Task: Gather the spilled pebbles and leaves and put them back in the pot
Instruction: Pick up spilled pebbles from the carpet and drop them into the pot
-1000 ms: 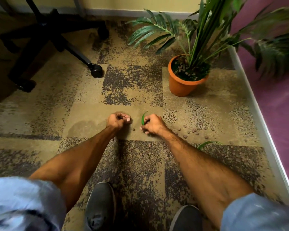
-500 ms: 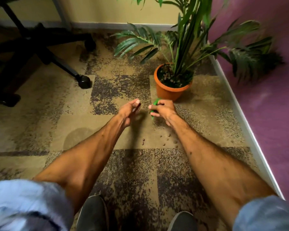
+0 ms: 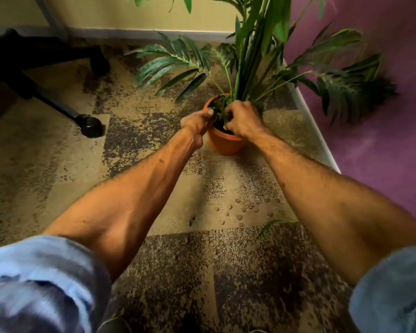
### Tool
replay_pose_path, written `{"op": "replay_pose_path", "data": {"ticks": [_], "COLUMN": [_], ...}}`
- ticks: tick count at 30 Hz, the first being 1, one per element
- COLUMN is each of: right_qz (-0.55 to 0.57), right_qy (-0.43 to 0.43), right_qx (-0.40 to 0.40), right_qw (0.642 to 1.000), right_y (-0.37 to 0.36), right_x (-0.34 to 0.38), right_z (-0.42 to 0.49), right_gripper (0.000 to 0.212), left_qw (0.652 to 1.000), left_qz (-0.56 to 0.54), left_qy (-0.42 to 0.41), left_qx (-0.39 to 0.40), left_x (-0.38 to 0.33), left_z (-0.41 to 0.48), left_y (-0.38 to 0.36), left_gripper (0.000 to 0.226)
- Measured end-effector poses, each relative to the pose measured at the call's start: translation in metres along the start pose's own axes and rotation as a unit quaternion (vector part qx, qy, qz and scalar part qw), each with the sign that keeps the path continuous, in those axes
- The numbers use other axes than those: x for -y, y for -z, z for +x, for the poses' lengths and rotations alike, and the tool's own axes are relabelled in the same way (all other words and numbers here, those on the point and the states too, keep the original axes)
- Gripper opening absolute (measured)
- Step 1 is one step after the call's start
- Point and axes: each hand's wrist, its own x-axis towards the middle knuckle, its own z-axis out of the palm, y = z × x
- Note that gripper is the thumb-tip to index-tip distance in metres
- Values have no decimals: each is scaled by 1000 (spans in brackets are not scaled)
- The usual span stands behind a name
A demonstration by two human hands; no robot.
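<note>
The orange pot [image 3: 226, 146] with its tall green plant stands on the carpet near the purple wall. Both hands are at its rim. My left hand [image 3: 197, 122] is curled closed at the pot's left edge, thumb on the rim; whatever is inside the fist is hidden. My right hand [image 3: 243, 120] is over the soil, fingers pinched on a green leaf [image 3: 223, 108] that points down into the pot. Several small brown pebbles [image 3: 240, 210] lie scattered on the carpet between my forearms. Another thin green leaf [image 3: 273, 224] lies beside my right forearm.
A black office chair base with a caster [image 3: 90, 126] stands to the left. A white skirting board [image 3: 315, 131] runs along the purple wall on the right. Plant fronds [image 3: 175, 66] hang low over the carpet behind the pot. My shoe tip [image 3: 113, 325] shows at the bottom.
Both hands lifted off the carpet and moved forward to the pot. The right hand carried the green leaf there; the left stayed curled. My view moved closer to the pot.
</note>
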Motion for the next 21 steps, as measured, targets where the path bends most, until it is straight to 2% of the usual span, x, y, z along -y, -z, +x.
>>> {"op": "replay_pose_path", "data": {"ticks": [5,8,13,16,21], "right_qz": [-73,-60,-29,-34,-25], "right_qy": [42,70,90,97,87], "right_qx": [10,-19,-52,-77,-43], "right_qw": [996,996,994,992,995], "right_y": [-6,-5,-5,-5,-16], "right_x": [7,5,3,1,-2], "right_z": [2,-1,-2,-5,-6], "right_gripper": [40,38,30,19,29], "left_qw": [990,976,926,908,900], "left_qz": [101,173,309,341,341], "left_qy": [-59,-79,-131,-151,-181], "left_qx": [-83,-108,-172,-191,-202], "left_x": [-4,-1,-9,-8,-7], "left_z": [14,21,17,11,1], "left_y": [-4,-3,-15,-20,-14], "left_gripper": [6,9,13,22,22]}}
